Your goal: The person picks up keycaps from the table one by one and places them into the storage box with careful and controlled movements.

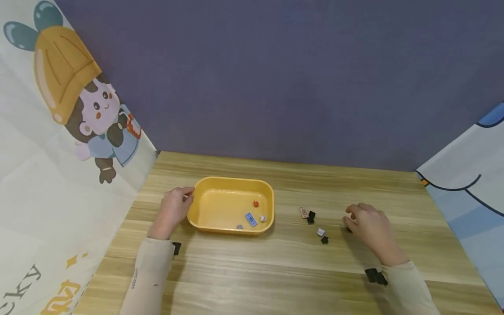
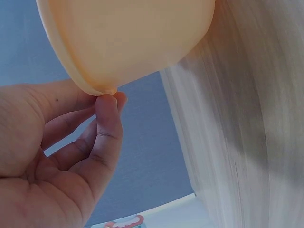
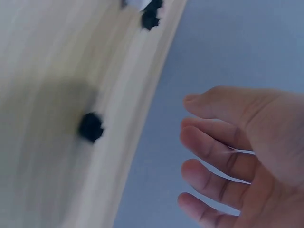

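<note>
My left hand pinches the left end of a yellow plastic tray at its rim; in the left wrist view the fingertips meet right at the edge. In the tray lie a blue printed rectangle, a small red piece, a white piece and a grey piece. My right hand hovers over the table on the right, fingers loosely bent and apart, nothing between them. Below its fingertips sits a small black piece, partly hidden in the head view.
Between tray and right hand lie a pinkish printed rectangle, black pieces, a white piece and another black one. Larger black pieces lie by the right sleeve, another black item by the left. A dark panel stands behind the table.
</note>
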Tool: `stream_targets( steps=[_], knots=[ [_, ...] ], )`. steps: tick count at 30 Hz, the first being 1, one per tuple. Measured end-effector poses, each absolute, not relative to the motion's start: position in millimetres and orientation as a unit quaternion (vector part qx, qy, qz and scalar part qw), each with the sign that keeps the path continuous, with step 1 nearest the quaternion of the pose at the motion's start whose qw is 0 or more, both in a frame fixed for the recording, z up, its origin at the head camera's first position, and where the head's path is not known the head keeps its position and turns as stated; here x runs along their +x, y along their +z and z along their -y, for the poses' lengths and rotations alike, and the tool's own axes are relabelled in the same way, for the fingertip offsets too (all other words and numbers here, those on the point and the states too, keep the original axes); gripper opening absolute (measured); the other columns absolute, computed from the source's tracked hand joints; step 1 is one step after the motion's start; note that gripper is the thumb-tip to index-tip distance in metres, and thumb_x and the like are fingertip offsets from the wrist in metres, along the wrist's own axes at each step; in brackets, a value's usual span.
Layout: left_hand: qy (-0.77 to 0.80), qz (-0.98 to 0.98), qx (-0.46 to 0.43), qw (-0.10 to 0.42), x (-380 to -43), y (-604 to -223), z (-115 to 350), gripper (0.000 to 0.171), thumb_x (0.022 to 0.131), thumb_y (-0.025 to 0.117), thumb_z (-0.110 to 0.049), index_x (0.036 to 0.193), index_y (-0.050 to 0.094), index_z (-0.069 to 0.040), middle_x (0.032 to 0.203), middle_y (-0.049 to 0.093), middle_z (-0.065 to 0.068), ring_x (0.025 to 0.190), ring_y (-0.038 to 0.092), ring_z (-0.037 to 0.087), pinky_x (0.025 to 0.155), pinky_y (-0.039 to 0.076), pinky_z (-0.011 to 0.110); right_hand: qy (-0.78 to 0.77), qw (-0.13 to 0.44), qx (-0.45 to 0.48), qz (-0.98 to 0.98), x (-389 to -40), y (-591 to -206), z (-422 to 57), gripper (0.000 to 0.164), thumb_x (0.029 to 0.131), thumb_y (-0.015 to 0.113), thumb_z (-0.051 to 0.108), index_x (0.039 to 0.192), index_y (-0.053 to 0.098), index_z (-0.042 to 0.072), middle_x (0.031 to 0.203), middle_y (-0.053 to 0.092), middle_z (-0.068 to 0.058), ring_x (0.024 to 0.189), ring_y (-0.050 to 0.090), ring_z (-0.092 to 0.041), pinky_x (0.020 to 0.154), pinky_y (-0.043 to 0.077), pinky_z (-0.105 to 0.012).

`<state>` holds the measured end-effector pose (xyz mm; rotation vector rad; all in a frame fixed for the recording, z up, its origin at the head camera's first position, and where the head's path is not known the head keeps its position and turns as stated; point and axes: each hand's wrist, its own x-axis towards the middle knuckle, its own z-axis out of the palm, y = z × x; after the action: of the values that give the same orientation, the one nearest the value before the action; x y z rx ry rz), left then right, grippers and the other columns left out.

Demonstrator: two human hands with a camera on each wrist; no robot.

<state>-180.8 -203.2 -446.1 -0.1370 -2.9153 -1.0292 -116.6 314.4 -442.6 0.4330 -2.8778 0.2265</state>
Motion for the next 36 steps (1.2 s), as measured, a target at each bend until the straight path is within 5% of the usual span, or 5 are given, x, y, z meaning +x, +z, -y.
stream_targets(
  steps=[20, 30, 36],
  knots=[
    [-0.329, 0.943, -0.045, 0.019, -181, -445, 203, 0.031, 0.099, 0.059, -0.003, 0.127, 0.064, 0.009, 0.116, 0.067, 0.027, 0.093, 0.07, 0.034, 0.066, 0.06, 0.035, 0.105, 0.005, 0.098, 0.99, -106, -476, -344, 0.023, 0.083, 0.078, 0.008, 0.102, 0.071, -0.001, 0.084, 0.063, -0.005, 0.072, 0.062, -0.026, 0.059, 0.053, -0.048],
    [-0.326, 0.944, -0.044, 0.015, -181, -445, 203, 0.031, 0.099, 0.059, -0.003, 0.127, 0.063, 0.009, 0.115, 0.067, 0.027, 0.093, 0.069, 0.033, 0.065, 0.059, 0.034, 0.098, 0.003, 0.096, 0.99, -106, -478, -344, 0.021, 0.083, 0.079, 0.01, 0.099, 0.071, -0.001, 0.083, 0.063, -0.005, 0.071, 0.062, -0.025, 0.058, 0.053, -0.046],
    [-0.324, 0.945, -0.045, 0.015, -181, -444, 203, 0.031, 0.099, 0.059, -0.003, 0.127, 0.063, 0.009, 0.115, 0.067, 0.027, 0.092, 0.069, 0.033, 0.065, 0.059, 0.034, 0.099, 0.058, 0.119, 0.986, -108, -473, -337, 0.019, 0.082, 0.08, 0.011, 0.097, 0.072, 0.001, 0.081, 0.063, -0.004, 0.07, 0.062, -0.023, 0.057, 0.053, -0.043]
  ],
)
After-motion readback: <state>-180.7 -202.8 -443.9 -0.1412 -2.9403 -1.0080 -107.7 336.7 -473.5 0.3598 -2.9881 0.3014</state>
